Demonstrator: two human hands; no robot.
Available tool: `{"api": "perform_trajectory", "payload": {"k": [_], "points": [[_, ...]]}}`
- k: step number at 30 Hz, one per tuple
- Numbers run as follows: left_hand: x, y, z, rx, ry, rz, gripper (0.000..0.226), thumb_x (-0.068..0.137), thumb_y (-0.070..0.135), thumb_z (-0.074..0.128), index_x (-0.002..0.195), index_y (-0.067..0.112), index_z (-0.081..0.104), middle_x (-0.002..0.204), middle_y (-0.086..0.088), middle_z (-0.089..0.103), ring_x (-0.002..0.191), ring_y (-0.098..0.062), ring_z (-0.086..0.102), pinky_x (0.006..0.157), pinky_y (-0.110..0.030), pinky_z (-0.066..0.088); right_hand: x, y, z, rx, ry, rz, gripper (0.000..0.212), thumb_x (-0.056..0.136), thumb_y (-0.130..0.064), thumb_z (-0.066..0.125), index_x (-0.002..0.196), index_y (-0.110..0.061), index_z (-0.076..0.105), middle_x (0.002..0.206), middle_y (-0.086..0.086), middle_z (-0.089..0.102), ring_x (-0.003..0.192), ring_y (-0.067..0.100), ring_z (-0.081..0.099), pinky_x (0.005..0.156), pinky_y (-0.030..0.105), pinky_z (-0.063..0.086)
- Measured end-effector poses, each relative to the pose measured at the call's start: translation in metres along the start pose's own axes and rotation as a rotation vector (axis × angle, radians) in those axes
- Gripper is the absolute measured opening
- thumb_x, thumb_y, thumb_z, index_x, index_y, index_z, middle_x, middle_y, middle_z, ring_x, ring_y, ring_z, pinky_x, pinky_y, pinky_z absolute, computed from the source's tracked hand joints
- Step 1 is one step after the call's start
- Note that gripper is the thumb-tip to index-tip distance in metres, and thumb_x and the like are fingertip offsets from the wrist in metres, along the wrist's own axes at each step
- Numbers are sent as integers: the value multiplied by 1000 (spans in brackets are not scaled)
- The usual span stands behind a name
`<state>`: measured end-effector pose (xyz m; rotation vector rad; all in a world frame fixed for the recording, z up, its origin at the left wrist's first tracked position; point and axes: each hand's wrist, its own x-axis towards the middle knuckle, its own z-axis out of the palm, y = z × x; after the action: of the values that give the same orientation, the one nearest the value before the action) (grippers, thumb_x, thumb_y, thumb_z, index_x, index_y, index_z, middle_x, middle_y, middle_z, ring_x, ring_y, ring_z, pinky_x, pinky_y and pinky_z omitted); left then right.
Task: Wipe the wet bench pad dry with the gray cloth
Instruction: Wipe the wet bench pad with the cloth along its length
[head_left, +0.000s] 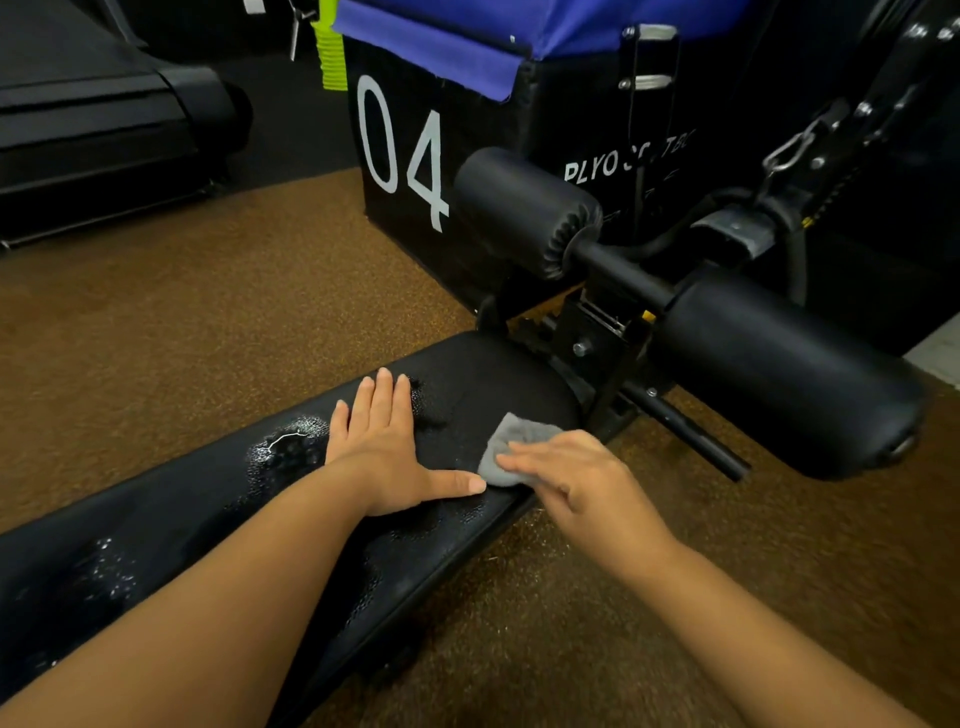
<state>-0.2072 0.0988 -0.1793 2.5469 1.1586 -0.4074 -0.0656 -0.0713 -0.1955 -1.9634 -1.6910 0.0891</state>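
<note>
The black bench pad (467, 374) ran from the lower left toward the foam rollers (524, 213), with beads of water (283, 449) shining beside the left hand and more lower down. The left hand (387, 447) lay flat on the pad, fingers straight and together, thumb stretched out toward the gray cloth (511, 447), holding nothing. The right hand (574, 478) pressed the bunched cloth against the pad near its right edge, fingers bent over it. A black box (400, 156) marked 04 stood behind on the brown floor (208, 312).
</note>
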Motion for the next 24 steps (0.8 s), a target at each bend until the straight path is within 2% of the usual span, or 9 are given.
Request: {"api": "perform_trajectory", "payload": {"k": [3,7,10,13,16,18,20,21,24], "points": [[0,0,-1,-9,-8,-1,144,45,95,41,145,15,-25,154,-3,-31,141,-20,-28,117,-45,-12,3,28,-14,-45,-5,41,37,81,-5,67,112,-25,68,108,-6,69,99,8,57,91,10,36],[0,1,-2,-12,-14,-8,144,46,94,43,145,16,-26,154,-3,-31,140,-19,-29,116,-45,-13,37,34,0,-60,197,271,31,86,-8,61,110,-25,69,99,2,70,97,17,56,86,21,42],[-1,2,-2,0,-14,-14,142,49,92,45,145,15,-26,154,-3,-31,141,-19,-29,116,-44,-13,42,6,22,5,196,224,29,85,-6,61,108,-19,71,103,1,71,101,17,54,91,12,35],[-1,2,-1,9,-6,-9,141,51,92,46,145,15,-25,154,-4,-31,141,-19,-28,117,-44,-12,26,-3,18,71,65,68,28,84,-8,61,108,-18,70,105,-1,71,100,12,54,92,4,29],[-1,1,-2,7,-6,-4,141,50,92,45,146,15,-25,154,-4,-30,141,-20,-28,116,-45,-12,26,17,-5,2,-14,6,33,83,-6,65,110,-24,69,105,-2,71,95,16,58,88,24,45],[-2,1,-2,-11,-12,-1,142,49,93,45,146,16,-25,154,-4,-30,141,-20,-29,115,-44,-13,43,31,-12,-58,33,171,32,86,-12,62,113,-28,67,100,7,67,92,24,59,84,39,49],[-3,1,-2,-17,-8,1,143,48,93,45,146,16,-24,154,-4,-30,141,-20,-29,115,-44,-13,65,29,-5,-74,79,324,31,88,-18,57,115,-32,66,102,10,62,94,28,59,85,42,49],[-3,1,-2,-12,-5,1,143,48,93,45,146,16,-24,154,-4,-30,141,-20,-29,115,-45,-13,74,21,3,-66,86,331,33,88,-17,55,115,-33,65,103,11,62,94,30,58,84,43,49],[-2,0,-1,-7,4,4,143,48,93,45,146,15,-24,154,-4,-30,141,-20,-28,115,-45,-12,80,-19,28,-29,5,154,35,86,-8,53,114,-24,67,100,16,67,94,33,55,82,42,47]]}}
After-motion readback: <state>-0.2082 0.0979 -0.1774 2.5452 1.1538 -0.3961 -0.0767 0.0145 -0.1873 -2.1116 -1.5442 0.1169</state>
